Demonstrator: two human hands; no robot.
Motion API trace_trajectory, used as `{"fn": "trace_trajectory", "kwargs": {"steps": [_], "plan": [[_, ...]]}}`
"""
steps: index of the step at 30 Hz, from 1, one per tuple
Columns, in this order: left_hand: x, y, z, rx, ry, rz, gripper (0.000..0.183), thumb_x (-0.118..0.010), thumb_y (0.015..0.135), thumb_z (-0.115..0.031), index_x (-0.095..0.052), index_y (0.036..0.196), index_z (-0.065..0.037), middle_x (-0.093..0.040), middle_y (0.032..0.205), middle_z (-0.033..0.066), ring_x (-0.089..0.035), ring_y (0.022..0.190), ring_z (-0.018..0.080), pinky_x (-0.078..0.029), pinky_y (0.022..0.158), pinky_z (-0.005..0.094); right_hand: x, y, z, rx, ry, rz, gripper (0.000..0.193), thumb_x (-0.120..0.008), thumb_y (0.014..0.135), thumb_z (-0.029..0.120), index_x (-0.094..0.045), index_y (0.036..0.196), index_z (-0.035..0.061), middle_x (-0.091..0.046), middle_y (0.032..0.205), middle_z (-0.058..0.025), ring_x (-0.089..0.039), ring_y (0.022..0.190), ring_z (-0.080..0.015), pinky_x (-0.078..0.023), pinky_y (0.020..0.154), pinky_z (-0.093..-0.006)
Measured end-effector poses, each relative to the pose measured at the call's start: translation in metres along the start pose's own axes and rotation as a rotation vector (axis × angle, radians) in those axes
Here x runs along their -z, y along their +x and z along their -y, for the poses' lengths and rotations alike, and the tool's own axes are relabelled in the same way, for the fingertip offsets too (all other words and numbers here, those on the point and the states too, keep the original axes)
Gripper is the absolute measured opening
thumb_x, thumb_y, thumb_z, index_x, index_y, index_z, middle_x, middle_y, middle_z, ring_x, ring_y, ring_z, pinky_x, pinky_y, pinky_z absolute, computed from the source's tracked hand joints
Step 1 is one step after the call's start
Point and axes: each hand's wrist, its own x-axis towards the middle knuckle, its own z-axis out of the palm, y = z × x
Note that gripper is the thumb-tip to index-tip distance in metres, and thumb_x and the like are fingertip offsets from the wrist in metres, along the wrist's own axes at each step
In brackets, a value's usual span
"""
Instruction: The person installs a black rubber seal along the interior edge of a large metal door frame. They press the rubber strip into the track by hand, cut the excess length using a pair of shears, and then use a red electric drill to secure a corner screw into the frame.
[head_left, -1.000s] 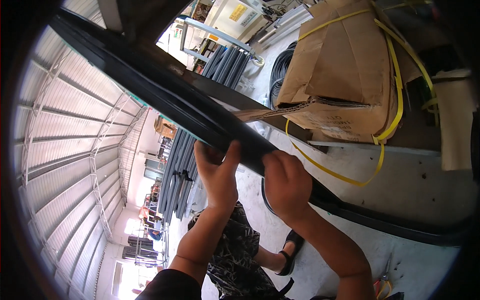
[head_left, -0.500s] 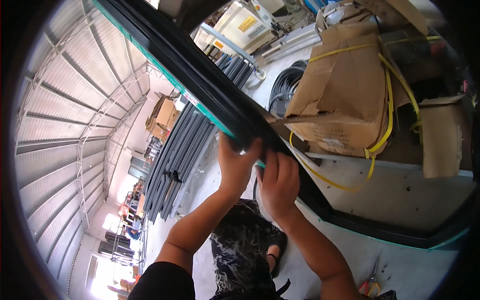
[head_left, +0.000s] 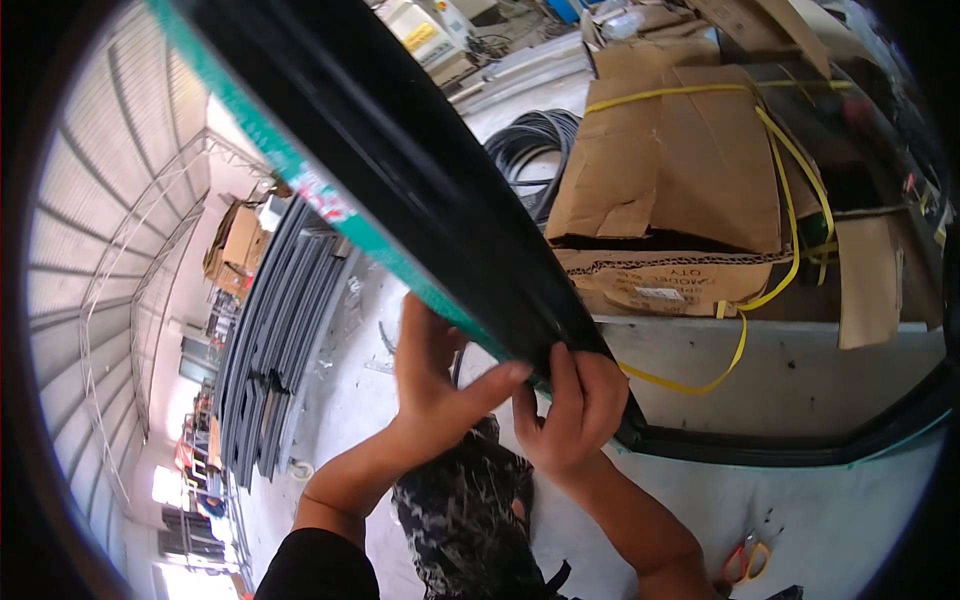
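A large black frame [head_left: 400, 160], with green film [head_left: 380, 245] along its outer edge, runs slantwise from the upper left down to a corner at the lower right. My left hand [head_left: 440, 385] grips its green edge from below. The fingers pass partly out of sight behind the edge, and the thumb points toward my other hand. Close beside it, my right hand [head_left: 575, 410] has its fingers bent over the black face just above the corner, thumb against the edge. Whether a thin strip lies between those fingers is hidden.
Scissors with red and yellow handles [head_left: 745, 562] lie on the floor at lower right. Beyond the frame stands a torn cardboard box [head_left: 670, 190] with a loose yellow strap [head_left: 735, 365]. A black coil [head_left: 530, 150] lies behind. Long grey profiles [head_left: 275, 330] are stacked at left.
The frame looks larger and closer, and my view has shifted. Both hands sit lower along it, nearer the corner. My left thumb now stretches out toward the right hand.
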Motion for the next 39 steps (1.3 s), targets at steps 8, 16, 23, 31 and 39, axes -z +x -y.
{"fn": "trace_trajectory", "kwargs": {"steps": [8,16,23,31,39], "plan": [[0.053,0.037,-0.056,-1.043,1.001,0.554,0.032,-0.071,0.081,-0.028,-0.060,0.109,-0.018,-0.064,0.105,-0.0044,-0.059,0.108,0.0159,-0.033,0.105,0.0348,-0.003,0.003,0.025,-0.097,-0.094,0.030,0.036,-0.072,0.077,0.010,-0.064,0.108,-0.0038,-0.059,0.097,-0.0126,-0.058,0.079,-0.0259,-0.050,0.068,-0.0346],[0.033,0.078,-0.033,-1.458,1.248,0.743,0.016,-0.059,0.083,-0.020,-0.068,0.095,-0.014,-0.066,0.103,-0.0028,-0.060,0.104,0.0131,-0.044,0.097,0.0324,-0.020,0.001,0.035,-0.134,-0.283,-0.202,0.027,-0.066,0.079,0.009,-0.066,0.103,-0.0042,-0.061,0.093,-0.0118,-0.059,0.078,-0.0252,-0.049,0.068,-0.0334],[0.016,0.094,-0.008,-1.813,1.085,0.604,0.011,-0.056,0.083,-0.021,-0.060,0.090,-0.013,-0.061,0.092,0.0003,-0.059,0.088,0.0147,-0.046,0.084,0.0284,-0.051,0.003,0.038,-0.260,-0.437,-0.496,0.021,-0.071,0.073,0.000,-0.062,0.092,0.0011,-0.060,0.092,-0.0089,-0.059,0.080,-0.0254,-0.047,0.072,-0.0344],[0.021,0.095,-0.020,-1.734,1.047,0.743,0.017,-0.060,0.078,-0.015,-0.065,0.092,-0.007,-0.064,0.096,0.0049,-0.060,0.092,0.0193,-0.048,0.084,0.0308,-0.064,0.006,0.034,-0.257,-0.471,-0.581,0.025,-0.067,0.070,0.003,-0.064,0.095,0.0032,-0.059,0.096,-0.0081,-0.058,0.085,-0.0256,-0.047,0.071,-0.0348],[0.022,0.093,-0.023,-1.624,0.988,0.824,0.022,-0.061,0.073,-0.013,-0.066,0.091,-0.001,-0.064,0.095,0.0102,-0.061,0.090,0.0230,-0.050,0.082,0.0339,-0.059,0.002,0.028,-0.221,-0.380,-0.553,0.038,-0.065,0.057,0.005,-0.063,0.095,0.0004,-0.058,0.095,-0.0115,-0.057,0.081,-0.0284,-0.048,0.068,-0.0370]]}}
